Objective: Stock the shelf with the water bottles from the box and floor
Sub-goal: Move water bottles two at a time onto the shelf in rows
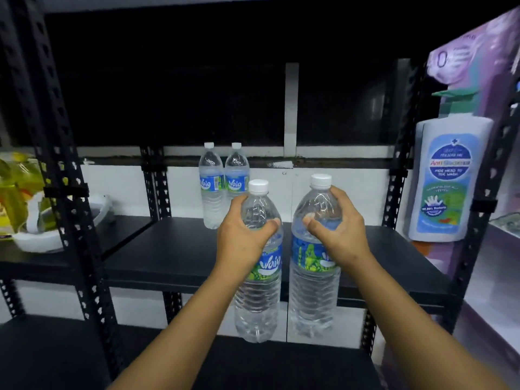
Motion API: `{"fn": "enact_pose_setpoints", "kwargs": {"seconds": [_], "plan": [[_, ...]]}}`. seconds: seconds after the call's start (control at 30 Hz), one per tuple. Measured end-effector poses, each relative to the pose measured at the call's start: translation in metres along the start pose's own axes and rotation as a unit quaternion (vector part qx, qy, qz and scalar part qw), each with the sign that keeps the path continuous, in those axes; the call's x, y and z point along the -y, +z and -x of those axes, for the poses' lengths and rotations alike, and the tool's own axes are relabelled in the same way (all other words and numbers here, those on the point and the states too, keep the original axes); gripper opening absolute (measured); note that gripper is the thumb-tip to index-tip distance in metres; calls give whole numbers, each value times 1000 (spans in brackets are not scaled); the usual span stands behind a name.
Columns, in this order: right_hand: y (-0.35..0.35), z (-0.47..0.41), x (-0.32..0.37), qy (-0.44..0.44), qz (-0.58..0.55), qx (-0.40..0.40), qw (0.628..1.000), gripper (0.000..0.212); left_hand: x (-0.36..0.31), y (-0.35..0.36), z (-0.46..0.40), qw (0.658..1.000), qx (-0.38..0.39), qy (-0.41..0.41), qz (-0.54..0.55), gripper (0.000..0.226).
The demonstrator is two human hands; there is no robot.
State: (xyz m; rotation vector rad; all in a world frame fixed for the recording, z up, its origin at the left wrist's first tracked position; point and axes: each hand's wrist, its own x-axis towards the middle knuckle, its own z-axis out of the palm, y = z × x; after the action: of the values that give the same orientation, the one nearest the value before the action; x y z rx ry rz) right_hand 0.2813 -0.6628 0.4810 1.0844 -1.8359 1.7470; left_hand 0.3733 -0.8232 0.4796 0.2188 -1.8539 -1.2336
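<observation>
Head view: left hand (244,235) and right hand (337,229) each clench a bottle's shoulder, left bottle (259,277), right bottle (315,271), both upright at centre frame, hanging before the shelf (168,249); two stocked bottles (223,187) stand farther back.

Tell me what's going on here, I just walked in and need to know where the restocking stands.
A person is stocking water. The left hand grips one bottle and the right hand another bottle, both held upright in front of the black shelf. Two bottles already stand together at its back.
</observation>
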Motion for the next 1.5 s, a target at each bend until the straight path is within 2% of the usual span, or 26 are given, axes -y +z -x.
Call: {"fn": "enact_pose_setpoints", "kwargs": {"seconds": [0.27, 0.4, 0.57, 0.8, 0.97, 1.17, 1.5], "plan": [[15, -43, -10, -4, -5, -22, 1000, 57, -4, 5, -46, 1000, 2, -2, 20, 62], [19, -59, -19, 10, -13, -45, 999, 53, -3, 9, -65, 1000, 4, -9, 19, 56], [20, -77, -26, 4, 2, -54, 999, 59, -5, 14, -83, 1000, -3, -4, 7, 70], [33, -95, -48, -2, 14, -36, 999, 54, 6, 32, -106, 1000, 12, -5, -14, 62], [39, -108, -63, -1, 9, -5, 1000, 57, 24, 38, -121, 1000, -7, -15, -7, 63], [43, -121, -77, 2, 3, 10, 1000, 52, 31, 45, -132, 1000, -6, 5, -14, 61], [45, -126, -89, 39, -9, 24, 999, 54, 43, 51, -141, 1000, 8, 4, -11, 74]]}}
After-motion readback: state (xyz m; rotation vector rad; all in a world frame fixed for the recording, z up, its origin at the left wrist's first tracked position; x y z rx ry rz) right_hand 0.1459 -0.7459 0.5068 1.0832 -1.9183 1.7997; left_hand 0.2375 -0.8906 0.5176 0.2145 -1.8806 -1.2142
